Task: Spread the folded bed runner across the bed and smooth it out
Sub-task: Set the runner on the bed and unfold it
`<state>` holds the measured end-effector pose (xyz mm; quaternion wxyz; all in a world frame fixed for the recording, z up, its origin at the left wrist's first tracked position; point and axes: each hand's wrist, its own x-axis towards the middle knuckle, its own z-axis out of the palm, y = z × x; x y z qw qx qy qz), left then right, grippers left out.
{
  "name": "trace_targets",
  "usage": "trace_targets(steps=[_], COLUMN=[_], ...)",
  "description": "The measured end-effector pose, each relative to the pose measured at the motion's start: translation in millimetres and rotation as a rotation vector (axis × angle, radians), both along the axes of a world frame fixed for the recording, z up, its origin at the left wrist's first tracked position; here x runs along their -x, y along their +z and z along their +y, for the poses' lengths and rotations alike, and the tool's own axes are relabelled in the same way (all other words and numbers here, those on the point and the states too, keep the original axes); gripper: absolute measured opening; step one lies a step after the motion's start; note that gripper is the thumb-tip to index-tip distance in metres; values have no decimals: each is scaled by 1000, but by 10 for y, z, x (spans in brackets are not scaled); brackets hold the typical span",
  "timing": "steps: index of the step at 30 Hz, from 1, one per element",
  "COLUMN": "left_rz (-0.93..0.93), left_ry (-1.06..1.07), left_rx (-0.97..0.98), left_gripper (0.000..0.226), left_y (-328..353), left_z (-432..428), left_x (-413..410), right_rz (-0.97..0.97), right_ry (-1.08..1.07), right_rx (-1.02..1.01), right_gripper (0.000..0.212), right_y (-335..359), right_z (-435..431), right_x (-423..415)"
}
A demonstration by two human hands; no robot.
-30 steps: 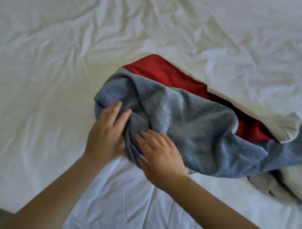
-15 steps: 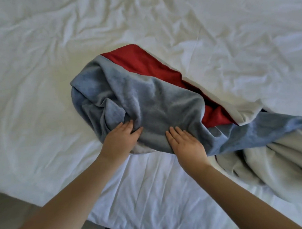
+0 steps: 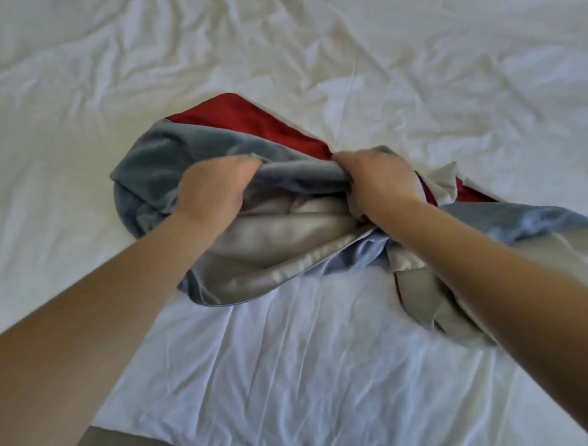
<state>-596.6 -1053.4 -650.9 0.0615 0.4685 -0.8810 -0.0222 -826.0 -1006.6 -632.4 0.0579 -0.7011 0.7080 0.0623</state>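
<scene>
A wrinkled white bed (image 3: 324, 372) fills the view, its thin sheet creased all over. The bed runner (image 3: 157, 164) lies bunched on it toward the edge nearest the camera and trails off to the right. The runner is soft, plush grey-blue cloth with a red band (image 3: 249, 121) along its far side, and a smooth, faintly shiny pale lining (image 3: 263, 247) shows where the folds gape. The person's 2 hands work it together: the left hand (image 3: 214, 189) and the right hand (image 3: 377, 180) each curl their fingers tight round a gathered edge of the grey cloth, with a short span pulled between them. The step in hand appears to be opening the folds, with spreading barely begun. The next move likely calls for lifting that edge and drawing it apart along the bed, then pressing out the lumps with flat palms, since such limp fabric will sag and crumple rather than hold a shape.
</scene>
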Motion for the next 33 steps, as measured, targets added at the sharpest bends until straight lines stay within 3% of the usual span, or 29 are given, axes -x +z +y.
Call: trace_targets(steps=[4, 8, 12, 17, 20, 23, 26, 29, 33], left_rz=[-33, -104, -45, -72, 11, 157, 267, 321, 103], left_ry=[30, 11, -71, -132, -88, -35, -161, -257, -364], left_rx=[-6, -62, -46, -83, -149, -119, -24, -143, -345], left_gripper=[25, 21, 16, 20, 16, 32, 43, 52, 91], left_y=[138, 7, -270, -549, -540, -443, -363, -440, -652], left_z=[-391, -664, -825, -1035, -1086, -981, -607, -60, 625], left_x=[218, 275, 142, 42, 55, -48, -239, -379, -359], right_rz=[1, 42, 60, 45, -40, -129, -287, -282, -68], right_ry=[-95, -141, -173, -219, -278, -76, 201, 321, 334], right_rx=[69, -6, -47, -145, -127, 102, 261, 119, -183], right_gripper=[30, 29, 16, 21, 32, 56, 51, 54, 91], right_y=[68, -26, -229, -472, -474, -348, -247, -355, -566], right_z=[-268, -414, -518, -637, -689, -574, -171, 372, 791], right_x=[145, 115, -25, -215, -339, -537, -697, -640, -417])
